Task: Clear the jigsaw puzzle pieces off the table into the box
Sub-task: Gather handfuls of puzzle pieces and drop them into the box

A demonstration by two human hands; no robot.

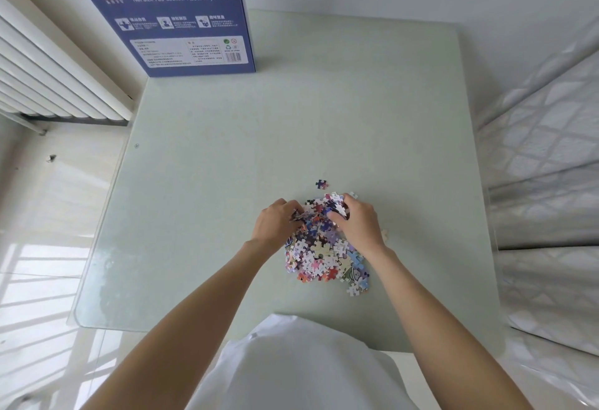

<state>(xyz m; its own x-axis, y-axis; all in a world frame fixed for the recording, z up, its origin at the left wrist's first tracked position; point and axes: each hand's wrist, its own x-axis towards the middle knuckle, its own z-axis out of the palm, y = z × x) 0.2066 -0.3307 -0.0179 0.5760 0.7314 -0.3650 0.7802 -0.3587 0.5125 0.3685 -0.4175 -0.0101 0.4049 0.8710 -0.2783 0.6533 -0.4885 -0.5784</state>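
Both my hands are cupped into the far side of the puzzle pile (324, 247), near the table's (194, 183) front edge, right of centre. Left hand (275, 221) curls partly closed over a clump of pieces; right hand (356, 218) likewise, fingers hooked round pieces at the top. Cupping inward gathers more per scoop. One stray piece (321, 184) lies just beyond. Box (168, 14) stands upright at the far-left corner, well apart.
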